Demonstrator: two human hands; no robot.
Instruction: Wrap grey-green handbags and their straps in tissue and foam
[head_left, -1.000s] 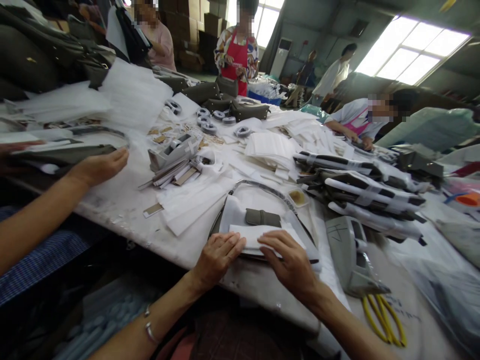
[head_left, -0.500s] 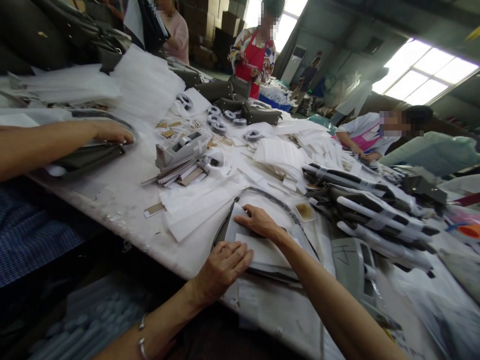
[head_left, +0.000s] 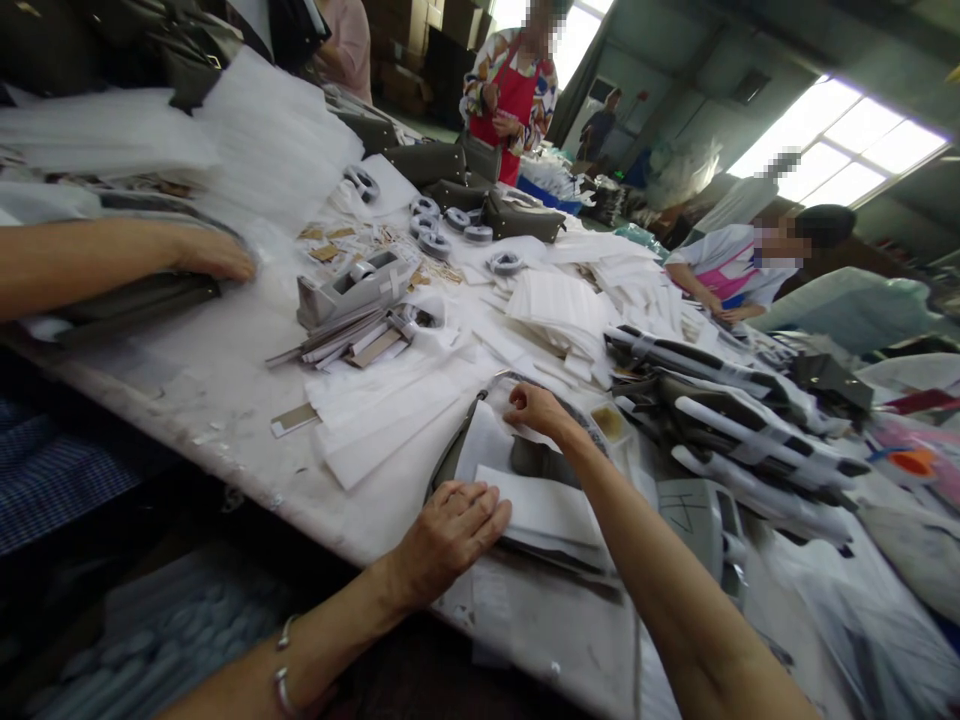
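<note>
A dark grey-green handbag (head_left: 444,458) lies flat in front of me, its strap looped at the far side. White foam sheets (head_left: 536,505) cover much of it, folded over near its front edge. My left hand (head_left: 454,530) rests with fingers stretched flat on the near left corner of the foam. Over the far part of the bag, my right hand (head_left: 541,412) has its fingers curled in a pinch at the edge of a white sheet. Below that hand a patch of dark bag material shows.
A grey tape dispenser (head_left: 356,285) stands beyond, beside cardboard strips and tape rolls (head_left: 431,245). Wrapped bag parts (head_left: 735,430) are piled right; another dispenser (head_left: 694,525) sits nearer. At left a co-worker's hand (head_left: 214,252) rests on another bag. Other people stand around the table.
My right hand has lifted and moved slightly away from me, its fingers curling from spread to pinched. The dark patch below it shows more. My left hand stays in place.
</note>
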